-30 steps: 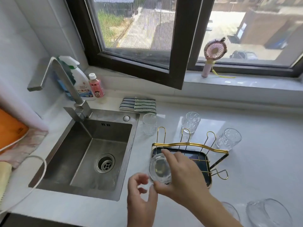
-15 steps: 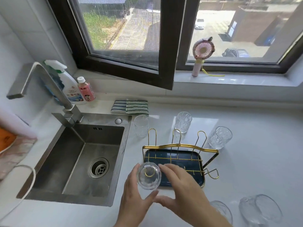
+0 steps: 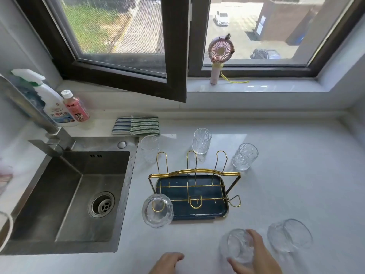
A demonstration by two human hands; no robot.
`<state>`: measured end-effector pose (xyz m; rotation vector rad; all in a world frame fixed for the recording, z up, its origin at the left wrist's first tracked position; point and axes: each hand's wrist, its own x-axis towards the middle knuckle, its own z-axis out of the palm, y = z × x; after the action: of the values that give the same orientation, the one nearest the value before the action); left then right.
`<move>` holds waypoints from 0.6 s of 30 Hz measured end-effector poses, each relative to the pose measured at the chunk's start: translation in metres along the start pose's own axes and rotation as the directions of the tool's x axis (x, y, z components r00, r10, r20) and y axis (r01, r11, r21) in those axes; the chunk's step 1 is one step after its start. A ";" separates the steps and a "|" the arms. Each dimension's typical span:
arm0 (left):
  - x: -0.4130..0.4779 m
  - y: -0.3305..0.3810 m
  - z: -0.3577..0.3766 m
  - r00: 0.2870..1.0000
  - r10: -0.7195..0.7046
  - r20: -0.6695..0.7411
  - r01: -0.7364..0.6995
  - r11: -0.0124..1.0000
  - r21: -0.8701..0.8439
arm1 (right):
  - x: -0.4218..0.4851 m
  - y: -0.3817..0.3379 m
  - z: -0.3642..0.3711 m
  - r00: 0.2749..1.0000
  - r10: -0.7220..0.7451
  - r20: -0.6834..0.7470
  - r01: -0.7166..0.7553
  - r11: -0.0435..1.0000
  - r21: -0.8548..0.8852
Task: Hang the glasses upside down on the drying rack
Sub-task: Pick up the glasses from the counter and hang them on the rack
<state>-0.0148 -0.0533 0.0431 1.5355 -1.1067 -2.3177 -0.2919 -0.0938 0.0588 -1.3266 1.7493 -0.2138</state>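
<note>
Ribbed glass (image 3: 238, 246), near-right counter, upright: right hand (image 3: 254, 254) grasping it; left hand (image 3: 167, 263) released, farther left; free gold hook (image 3: 196, 202) of drying rack (image 3: 194, 173) lies just beyond, far-left.

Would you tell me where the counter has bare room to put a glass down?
Bare counter lies right of the drying rack, up to the wall. It is crowded behind the rack, among three upright glasses, and in front, where the right hand grips a glass.
</note>
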 end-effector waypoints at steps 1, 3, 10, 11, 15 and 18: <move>0.003 0.013 0.006 0.999 -0.040 0.021 0.041 0.996 -0.074 | -0.003 0.000 0.002 1.000 -0.007 -0.027 0.008 1.000 0.021; 0.006 0.035 0.023 0.957 -0.129 -0.261 0.083 0.980 -0.179 | -0.014 -0.008 0.003 0.998 -0.035 -0.059 0.044 0.987 0.156; -0.039 0.083 0.048 0.759 0.497 -0.420 -0.331 0.851 0.408 | -0.034 -0.068 -0.017 0.946 -0.203 0.251 -0.035 0.709 0.704; -0.045 0.101 0.047 0.688 0.560 -0.461 -0.336 0.810 0.481 | -0.033 -0.078 -0.018 0.933 -0.226 0.280 -0.061 0.666 0.743; -0.069 0.125 0.032 0.320 0.831 -0.455 -0.257 0.538 0.803 | -0.021 -0.105 -0.013 0.929 -0.164 0.331 -0.166 0.615 0.771; -0.065 0.140 0.015 0.285 0.860 -0.424 -0.083 0.463 0.882 | -0.013 -0.108 -0.011 0.926 -0.096 0.365 -0.211 0.670 0.712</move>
<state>-0.0337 -0.1141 0.1848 1.7141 -1.8567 -0.3105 -0.2261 -0.1309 0.1384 -0.6337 1.1537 -0.5393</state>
